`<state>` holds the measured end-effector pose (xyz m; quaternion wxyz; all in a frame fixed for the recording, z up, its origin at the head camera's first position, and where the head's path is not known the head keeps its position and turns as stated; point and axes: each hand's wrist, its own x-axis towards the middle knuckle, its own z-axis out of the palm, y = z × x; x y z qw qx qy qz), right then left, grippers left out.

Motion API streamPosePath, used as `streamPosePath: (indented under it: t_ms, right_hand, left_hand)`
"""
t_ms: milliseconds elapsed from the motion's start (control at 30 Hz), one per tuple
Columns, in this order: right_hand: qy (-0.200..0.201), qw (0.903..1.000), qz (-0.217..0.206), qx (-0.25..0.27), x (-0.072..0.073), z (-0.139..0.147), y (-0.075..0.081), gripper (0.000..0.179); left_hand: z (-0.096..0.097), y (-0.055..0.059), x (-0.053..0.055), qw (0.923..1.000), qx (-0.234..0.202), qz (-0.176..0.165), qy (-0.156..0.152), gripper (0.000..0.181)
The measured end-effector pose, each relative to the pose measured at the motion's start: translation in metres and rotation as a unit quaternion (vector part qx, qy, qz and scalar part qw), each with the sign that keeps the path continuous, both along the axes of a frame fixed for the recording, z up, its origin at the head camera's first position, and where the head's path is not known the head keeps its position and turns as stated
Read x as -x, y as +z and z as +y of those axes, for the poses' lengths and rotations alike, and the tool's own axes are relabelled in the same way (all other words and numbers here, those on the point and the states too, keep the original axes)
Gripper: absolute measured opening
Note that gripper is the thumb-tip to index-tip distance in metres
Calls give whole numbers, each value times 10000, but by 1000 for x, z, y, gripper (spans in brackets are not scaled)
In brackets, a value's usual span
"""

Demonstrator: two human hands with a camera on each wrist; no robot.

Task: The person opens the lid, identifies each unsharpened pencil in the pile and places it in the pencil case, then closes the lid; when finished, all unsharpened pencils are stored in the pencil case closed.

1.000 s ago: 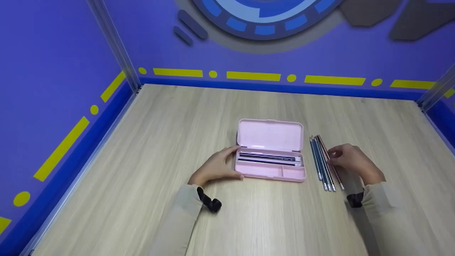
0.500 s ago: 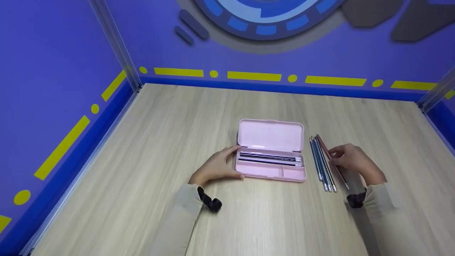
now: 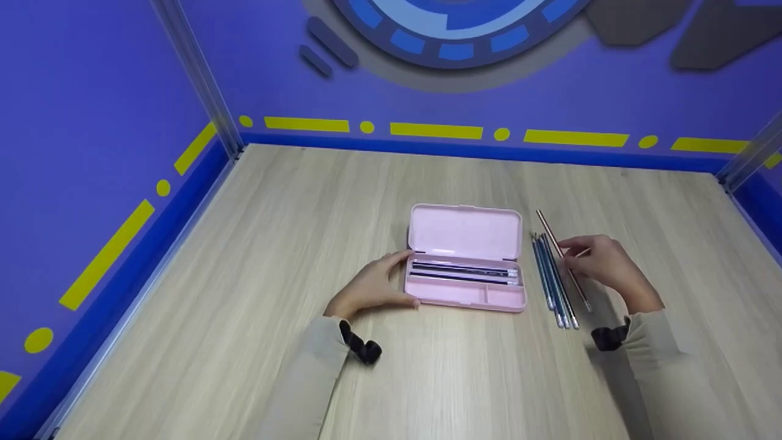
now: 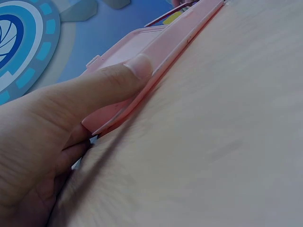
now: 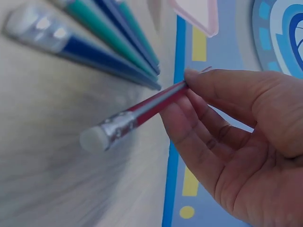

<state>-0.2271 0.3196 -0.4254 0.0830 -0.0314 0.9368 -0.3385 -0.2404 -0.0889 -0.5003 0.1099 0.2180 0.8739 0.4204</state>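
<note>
"How does the left hand (image 3: 372, 284) stand?"

"Spread wide at the centre of the head view, gripping the left end of the open pink pencil case (image 3: 449, 293): thumb along the near wall, other fingers toward the hinge corner."

"And the right hand (image 3: 602, 263)?"

"Right of centre in the frame. It's nearly closed, thumb and fingertips pinching a red pencil (image 5: 150, 107) along its shaft. The pencil slants, eraser end toward the lower right in the head view; the right wrist view puts that white eraser left of centre."

"What lies near it?"

"Loose blue and green pencils (image 3: 551, 281), just left of the red one on the counter (image 3: 464, 379), their erasers pointing down the frame."

"Anything inside the case?"

"Dark pencils (image 3: 462, 269) lie lengthwise in the long upper compartment, with white erasers at the right. The lid (image 3: 464, 229) is tipped back, toward the top of the frame."
</note>
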Motion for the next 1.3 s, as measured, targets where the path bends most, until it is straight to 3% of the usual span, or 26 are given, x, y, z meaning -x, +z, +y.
streamPosePath:
  t_ms: [400, 900, 1300]
  right_hand:
    - [210, 9990, 355, 193, 6, -19, 15, 34]
    - [706, 9944, 778, -99, 12, -53, 17, 24]
    - [1354, 9862, 950, -89, 20, -86, 15, 21]
  left_hand:
    - [0, 0, 1, 9999, -95, -54, 49, 107]
    - [0, 0, 1, 10000, -22, 13, 15, 106]
    - [1, 0, 0, 10000, -53, -14, -4, 105]
